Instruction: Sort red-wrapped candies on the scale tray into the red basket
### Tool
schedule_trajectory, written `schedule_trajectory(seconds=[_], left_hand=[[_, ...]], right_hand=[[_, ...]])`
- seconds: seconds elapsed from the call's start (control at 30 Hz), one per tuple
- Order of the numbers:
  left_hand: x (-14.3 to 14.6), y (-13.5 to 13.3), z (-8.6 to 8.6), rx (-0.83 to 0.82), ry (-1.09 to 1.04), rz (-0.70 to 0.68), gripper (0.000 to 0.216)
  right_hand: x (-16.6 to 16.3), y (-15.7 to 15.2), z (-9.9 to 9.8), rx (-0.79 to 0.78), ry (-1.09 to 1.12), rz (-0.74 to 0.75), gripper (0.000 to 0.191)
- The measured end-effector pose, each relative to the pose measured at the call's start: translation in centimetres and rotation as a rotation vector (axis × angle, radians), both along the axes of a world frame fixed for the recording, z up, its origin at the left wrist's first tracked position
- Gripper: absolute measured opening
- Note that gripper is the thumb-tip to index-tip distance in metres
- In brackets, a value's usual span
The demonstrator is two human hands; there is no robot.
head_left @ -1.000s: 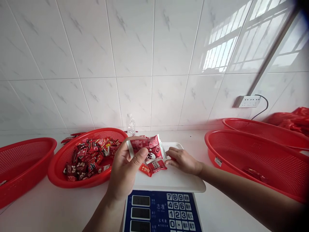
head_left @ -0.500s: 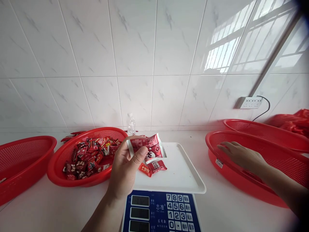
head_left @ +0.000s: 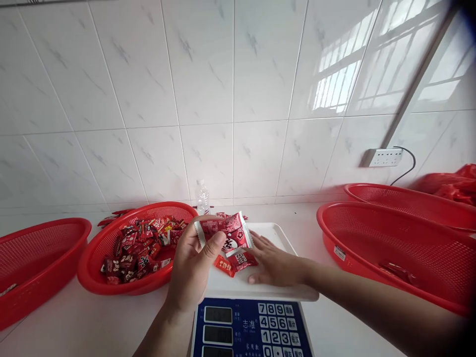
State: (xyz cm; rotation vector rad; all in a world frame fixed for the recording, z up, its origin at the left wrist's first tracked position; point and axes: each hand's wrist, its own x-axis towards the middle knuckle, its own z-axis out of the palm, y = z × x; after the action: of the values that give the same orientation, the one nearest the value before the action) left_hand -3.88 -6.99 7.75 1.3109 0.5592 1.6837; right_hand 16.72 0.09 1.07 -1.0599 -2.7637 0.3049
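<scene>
Left hand pinches a red packet over the scale, right hand spread beside it

The left hand (head_left: 191,263) pinches a red packet (head_left: 232,229) with white crimped ends between thumb and fingers; whether another is tucked behind it, I cannot tell. The packet is held up over the white tray (head_left: 260,291) of a scale (head_left: 250,325), which has a blue panel with number keys and three display windows. Just below it show an orange-red packet (head_left: 224,266) and a dark red packet (head_left: 243,260); whether these two rest on the tray is unclear.

The right hand (head_left: 277,265) is over the tray, palm down, fingers spread, thumb held apart. Its fingertips are right by the edge of the pinched packet, but contact cannot be made out.

On the white worktop (head_left: 122,322), to the left of the scale, a red basket (head_left: 85,270) holds a heap of small wrapped packets, with another red basket (head_left: 44,260) farther left. A clear bottle (head_left: 203,199) stands upright near the tiled wall (head_left: 208,74). To the right, a large basket (head_left: 427,243) has a few packets inside, and one more basket (head_left: 401,196) sits behind it.
</scene>
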Motion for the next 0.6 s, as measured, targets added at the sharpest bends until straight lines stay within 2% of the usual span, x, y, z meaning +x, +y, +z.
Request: schedule_trajectory(seconds=[0.1, 0.2, 0.33, 0.6], left_hand=[[-0.1, -0.1, 0.1, -0.017, 0.001, 0.023, 0.017], [-0.3, -0.1, 0.0, -0.03, -0.005, 0.028, 0.021], [-0.4, 0.0, -0.1, -0.041, -0.005, 0.046, 0.025], [-0.1, 0.0, -0.1, -0.026, -0.004, 0.025, 0.021]], right_hand=[[-3.3, 0.5, 0.6, -0.032, -0.009, 0.066, 0.085], [-5.0, 1.0, 0.9, -0.006, 0.022, 0.112, 0.069], [-5.9, 1.2, 0.8, 0.098, 0.057, 0.146, 0.048], [-6.1, 1.0, -0.1, 0.19, 0.047, 0.047, 0.033]])
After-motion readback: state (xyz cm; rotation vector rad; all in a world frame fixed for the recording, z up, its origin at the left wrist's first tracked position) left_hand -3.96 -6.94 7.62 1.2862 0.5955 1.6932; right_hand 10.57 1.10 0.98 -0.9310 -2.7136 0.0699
